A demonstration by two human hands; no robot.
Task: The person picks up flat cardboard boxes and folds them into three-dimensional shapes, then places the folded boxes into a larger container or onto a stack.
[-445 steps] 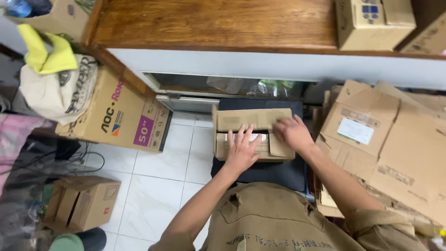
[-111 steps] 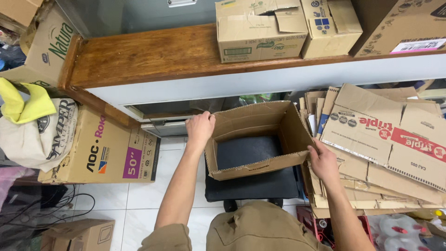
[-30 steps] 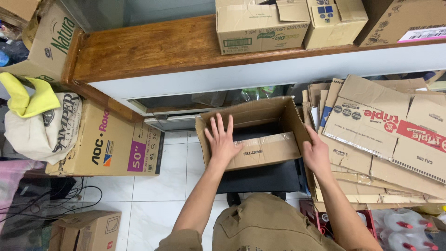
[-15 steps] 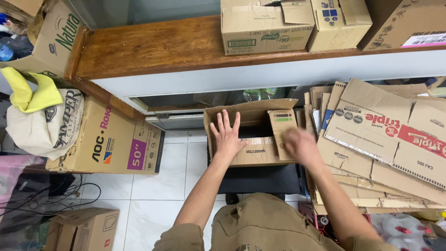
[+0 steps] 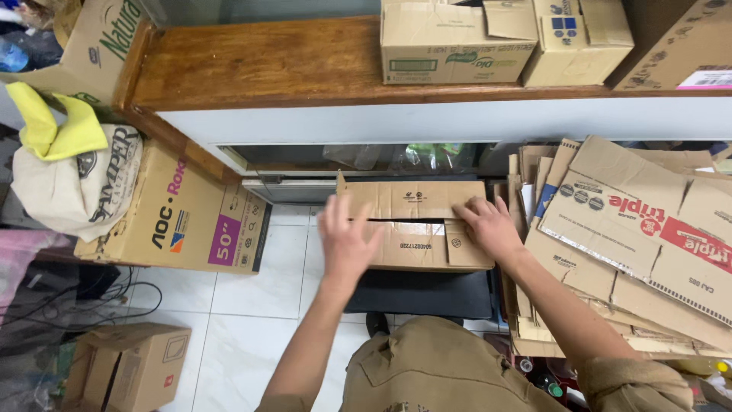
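Observation:
A brown cardboard box [image 5: 415,221] rests on a dark stool seat [image 5: 419,294] in front of me, its top flaps folded down flat. My left hand [image 5: 345,236] lies open over the box's left side, fingers spread and a little blurred. My right hand [image 5: 488,226] presses flat on the right flap, fingers apart. Neither hand grips anything.
A stack of flattened cartons [image 5: 633,244] leans at the right. A large flat-screen carton [image 5: 179,221] and a cloth bag [image 5: 72,179] stand at the left. A wooden shelf [image 5: 252,69] above carries several boxes [image 5: 457,42]. A small open box [image 5: 126,366] sits on the tiled floor.
The box's flaps have gone from open to folded shut. My right hand moved from the box's right side onto the top flap; my left hand shifted slightly left.

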